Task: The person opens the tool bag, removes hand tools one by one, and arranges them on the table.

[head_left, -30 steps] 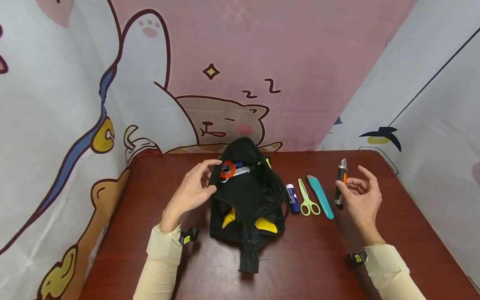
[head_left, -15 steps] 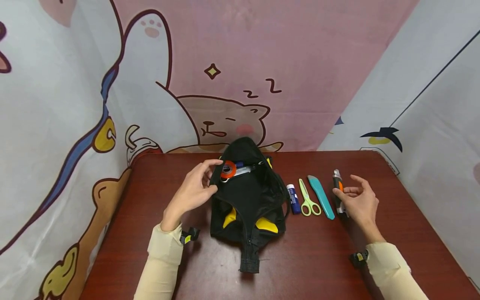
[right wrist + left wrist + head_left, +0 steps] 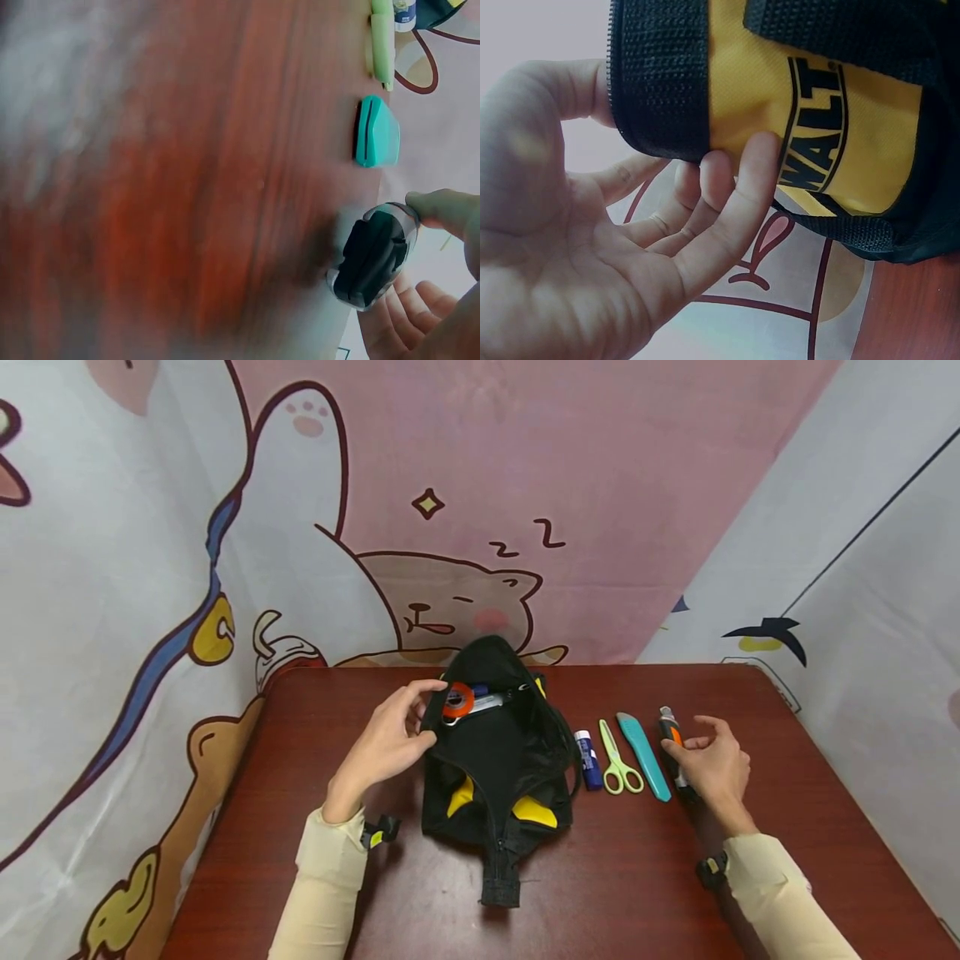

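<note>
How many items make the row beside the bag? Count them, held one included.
4, left to right in the head view: blue tube, green scissors, teal cutter, and the black-and-orange tool pinched by the right hand. Others could be hidden behind the bag.

**Visibility Limits**

Head view: the right hand (image 3: 714, 770) masks part of the orange-and-black tool (image 3: 672, 733). The left sleeve (image 3: 321, 881) is cropped at 7 o'clock, the right sleeve (image 3: 783, 889) at 4.
Left wrist view: the bag (image 3: 885, 135) is cropped from 11 to 3 o'clock.
Right wrist view: the tabletop (image 3: 67, 97) blurs toward 10 o'clock.
</note>
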Available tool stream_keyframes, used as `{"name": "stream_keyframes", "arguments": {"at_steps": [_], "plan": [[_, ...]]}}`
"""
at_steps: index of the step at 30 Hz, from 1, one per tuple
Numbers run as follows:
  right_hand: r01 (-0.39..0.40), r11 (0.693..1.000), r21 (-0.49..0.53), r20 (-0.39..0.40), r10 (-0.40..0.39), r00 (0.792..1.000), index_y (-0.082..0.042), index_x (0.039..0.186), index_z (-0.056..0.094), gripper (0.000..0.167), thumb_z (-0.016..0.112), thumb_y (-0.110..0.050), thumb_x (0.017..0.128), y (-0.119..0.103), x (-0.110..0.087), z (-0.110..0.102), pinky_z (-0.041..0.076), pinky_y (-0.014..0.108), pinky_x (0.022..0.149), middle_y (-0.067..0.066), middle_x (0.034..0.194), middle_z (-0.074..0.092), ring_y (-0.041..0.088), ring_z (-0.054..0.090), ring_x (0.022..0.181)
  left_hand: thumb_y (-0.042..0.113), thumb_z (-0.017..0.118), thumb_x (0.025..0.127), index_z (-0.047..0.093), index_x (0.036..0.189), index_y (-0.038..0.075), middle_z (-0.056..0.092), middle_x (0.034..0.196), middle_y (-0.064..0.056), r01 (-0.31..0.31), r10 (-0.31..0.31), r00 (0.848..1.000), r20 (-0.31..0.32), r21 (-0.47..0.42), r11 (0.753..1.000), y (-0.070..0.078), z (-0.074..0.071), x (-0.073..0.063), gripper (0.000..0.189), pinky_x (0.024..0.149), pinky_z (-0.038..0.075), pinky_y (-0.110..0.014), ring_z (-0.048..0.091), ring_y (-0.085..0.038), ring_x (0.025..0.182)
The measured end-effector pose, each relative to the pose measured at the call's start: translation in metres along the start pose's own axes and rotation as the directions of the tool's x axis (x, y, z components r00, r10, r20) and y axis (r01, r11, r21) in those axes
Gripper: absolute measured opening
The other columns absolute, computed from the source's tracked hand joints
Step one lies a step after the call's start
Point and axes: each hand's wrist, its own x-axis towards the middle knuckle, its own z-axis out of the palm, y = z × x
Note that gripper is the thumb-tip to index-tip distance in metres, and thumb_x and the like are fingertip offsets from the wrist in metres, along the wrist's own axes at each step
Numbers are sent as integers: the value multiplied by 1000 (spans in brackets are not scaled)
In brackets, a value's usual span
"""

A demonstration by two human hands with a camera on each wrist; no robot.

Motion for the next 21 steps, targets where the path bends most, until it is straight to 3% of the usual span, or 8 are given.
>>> {"name": "stream_keyframes", "arguments": {"at_steps": [5,14,21], "plan": [[-19,999,-30,23,19,1000,-3,153,58,74,89,-31,92,1,2,2,48,48,74,23,106,81,45,72,97,-5,71,88,59,155,14,57,106,-10,0,0,1000,3,-4,1000,0,0,0,70,74,49,-34,57,-27,89],[0,999,-43,54,2,999,-4,153,57,73,88,-29,93,2,5,4,46,45,71,21,107,82,44,73,99,-5,71,89,59,155,14,57,106,-10,2,-2,1000,5,2,1000,0,0,-1,70,75,49,-35,56,-26,89],[20,999,-51,76,-16,997,-2,152,58,72,89,-30,93,4,5,6,46,41,68,19,103,82,42,73,92,-5,72,89,59,155,14,56,106,-10,-5,5,1000,2,0,1000,1,0,-1,70,75,49,-35,56,-26,88]]}}
